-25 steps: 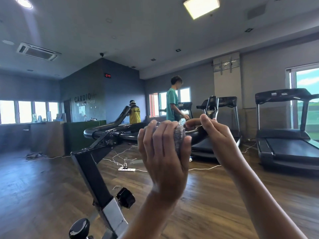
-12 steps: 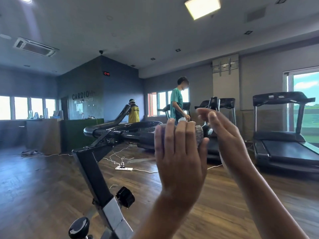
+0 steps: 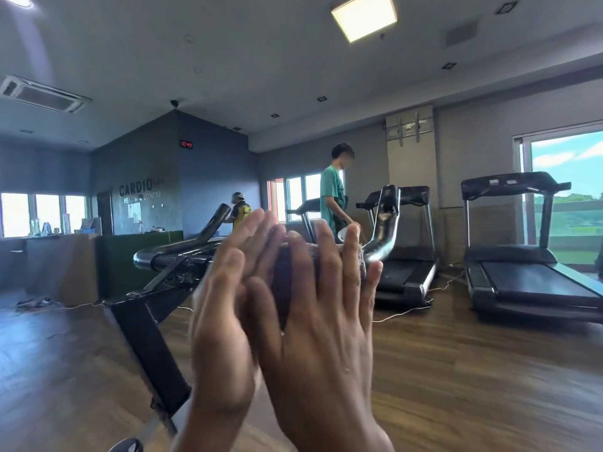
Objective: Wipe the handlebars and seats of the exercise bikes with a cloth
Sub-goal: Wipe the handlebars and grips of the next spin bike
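- Head camera view: a person cleaning a gym bike raises both hands to its black, curved tubular handlebar (image 3: 381,230), whose long axis runs left to right across the view before its right end bends upward.
- A grey woven cloth (image 3: 310,251) sits on the handlebar's middle stretch, directly ahead of the hands and just left of the upturned end.
- The right hand (image 3: 326,337) is the nearer to the cloth: its fingers lie extended over it, tips showing above the handlebar, pressing rather than clenching.
- The left hand (image 3: 225,321), blurred, is held flat with straight fingers, grasping nothing, just left of the cloth and overlapping the right hand's thumb side.
- Any coming wipe would likely travel along the handlebar's length, towards the upturned end or the long left stretch.
- The hands cover most of the cloth and the handlebar's centre; whether the right thumb hooks beneath cannot be told.
- No bike seat is in view, and the black frame post (image 3: 146,337) below the handlebar is cut off at the bottom edge.
- Behind the handlebar stand black treadmills (image 3: 522,272) and a person in a green shirt (image 3: 331,197).
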Tool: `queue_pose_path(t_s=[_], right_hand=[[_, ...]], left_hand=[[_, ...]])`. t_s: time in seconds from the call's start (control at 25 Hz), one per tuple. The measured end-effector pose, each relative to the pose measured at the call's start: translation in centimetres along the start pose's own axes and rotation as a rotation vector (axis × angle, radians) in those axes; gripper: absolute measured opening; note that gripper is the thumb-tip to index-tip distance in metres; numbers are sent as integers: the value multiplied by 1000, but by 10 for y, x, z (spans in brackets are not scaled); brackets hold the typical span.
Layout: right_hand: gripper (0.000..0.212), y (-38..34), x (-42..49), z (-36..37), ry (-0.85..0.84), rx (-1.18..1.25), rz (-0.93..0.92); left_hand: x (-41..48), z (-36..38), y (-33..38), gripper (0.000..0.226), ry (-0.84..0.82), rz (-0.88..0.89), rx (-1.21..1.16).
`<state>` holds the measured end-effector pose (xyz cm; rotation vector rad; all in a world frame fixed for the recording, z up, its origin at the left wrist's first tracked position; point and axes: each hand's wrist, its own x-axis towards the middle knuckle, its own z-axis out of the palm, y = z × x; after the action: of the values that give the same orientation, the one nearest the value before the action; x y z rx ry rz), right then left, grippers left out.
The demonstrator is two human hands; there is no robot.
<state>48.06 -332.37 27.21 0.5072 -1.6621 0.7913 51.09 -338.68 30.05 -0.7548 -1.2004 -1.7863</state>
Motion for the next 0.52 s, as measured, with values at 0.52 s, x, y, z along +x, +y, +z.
queue_pose_path(t_s=[0.52], right_hand=[[53,130,29,20,106,460,-102]], left_hand=[[58,13,-30,70,-35,8,1071]])
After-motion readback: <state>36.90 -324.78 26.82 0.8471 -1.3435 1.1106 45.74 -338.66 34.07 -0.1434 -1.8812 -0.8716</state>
